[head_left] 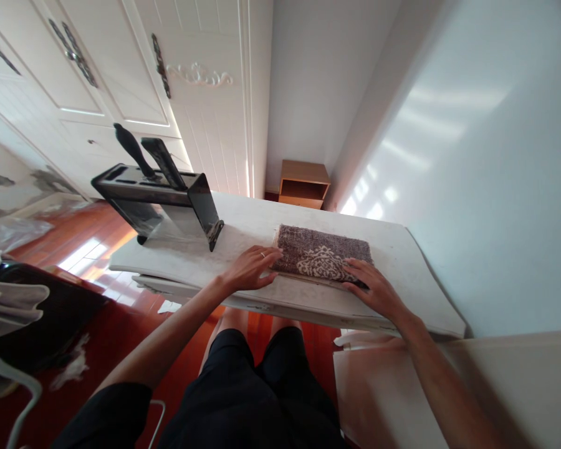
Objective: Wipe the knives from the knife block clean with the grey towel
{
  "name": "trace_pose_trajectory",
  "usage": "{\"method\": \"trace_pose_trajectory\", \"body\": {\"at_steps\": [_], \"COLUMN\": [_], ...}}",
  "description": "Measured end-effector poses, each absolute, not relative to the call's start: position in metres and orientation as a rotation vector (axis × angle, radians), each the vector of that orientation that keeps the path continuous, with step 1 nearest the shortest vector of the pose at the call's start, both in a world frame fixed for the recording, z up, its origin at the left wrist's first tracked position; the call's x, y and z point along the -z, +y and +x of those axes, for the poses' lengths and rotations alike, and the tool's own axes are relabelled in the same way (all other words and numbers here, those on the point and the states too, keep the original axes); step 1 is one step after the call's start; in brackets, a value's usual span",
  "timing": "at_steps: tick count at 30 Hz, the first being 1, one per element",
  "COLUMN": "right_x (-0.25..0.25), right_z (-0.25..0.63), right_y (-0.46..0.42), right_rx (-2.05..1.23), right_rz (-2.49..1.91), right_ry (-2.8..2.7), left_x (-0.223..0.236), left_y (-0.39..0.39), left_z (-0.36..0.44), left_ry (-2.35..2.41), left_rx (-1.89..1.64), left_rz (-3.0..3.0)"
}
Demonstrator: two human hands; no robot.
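Observation:
A folded brown carpet mat (320,247) with a pale floral pattern lies flat on the white tabletop (247,218). My left hand (253,268), a ring on one finger, rests at the mat's left edge with its fingers stretched over the corner. On the right side, my right hand (373,287) lies over the mat's near right corner, fingers extended and spread. Neither hand is wrapped around the mat. A black knife block (156,194) stands on the tabletop to the left of my left hand, with two black-handled pieces upright in its slots.
A white wardrobe (210,125) with dark metal handles stands beyond the table. In the far corner is a small wooden cabinet (303,171). A white wall (486,187) borders the right side. Clear plastic wrap (14,227) lies on the red wooden floor at left.

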State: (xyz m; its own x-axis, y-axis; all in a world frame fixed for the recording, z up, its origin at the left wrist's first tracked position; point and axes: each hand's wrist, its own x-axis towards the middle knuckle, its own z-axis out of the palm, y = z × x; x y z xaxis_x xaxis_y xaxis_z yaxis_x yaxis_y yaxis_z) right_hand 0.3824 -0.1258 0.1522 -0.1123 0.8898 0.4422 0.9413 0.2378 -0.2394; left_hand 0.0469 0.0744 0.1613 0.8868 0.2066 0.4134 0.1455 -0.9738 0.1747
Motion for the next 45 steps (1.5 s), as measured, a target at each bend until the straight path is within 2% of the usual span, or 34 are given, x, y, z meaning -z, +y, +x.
{"method": "trace_pose_trajectory", "body": {"at_steps": [5,9,13,20,29,36,45], "right_x": [-0.164,-0.153,-0.148,-0.166,-0.181,-0.166,-0.180], "right_z": [0.350,0.337,0.341,0.396,0.391,0.382,0.361], "right_y": [-0.098,-0.085,-0.090,-0.118,-0.148,-0.158,-0.140], "right_rx": [0.203,0.119,0.045,0.142,0.407,0.229,0.262], "right_rz": [-1.628,-1.710,-1.744,-1.891,-1.747,-1.711,-1.651], "right_ry": [-2.154,-2.291,-2.315,-2.199,-2.143,-2.179,-2.193], "left_x": [-0.157,-0.146,-0.144,-0.140,-0.147,-0.136,-0.149], "left_y": [0.076,0.080,0.085,0.091,0.089,0.083,0.084], "left_z": [0.073,0.084,0.083,0.086,0.082,0.067,0.054], "left_ry": [0.152,0.112,0.102,0.098,0.159,0.141,0.192], "left_rx": [-0.435,-0.348,-0.451,-0.619,-0.946,-0.737,-0.335], "left_rz": [2.981,3.039,3.022,3.030,2.921,2.884,2.825]}}
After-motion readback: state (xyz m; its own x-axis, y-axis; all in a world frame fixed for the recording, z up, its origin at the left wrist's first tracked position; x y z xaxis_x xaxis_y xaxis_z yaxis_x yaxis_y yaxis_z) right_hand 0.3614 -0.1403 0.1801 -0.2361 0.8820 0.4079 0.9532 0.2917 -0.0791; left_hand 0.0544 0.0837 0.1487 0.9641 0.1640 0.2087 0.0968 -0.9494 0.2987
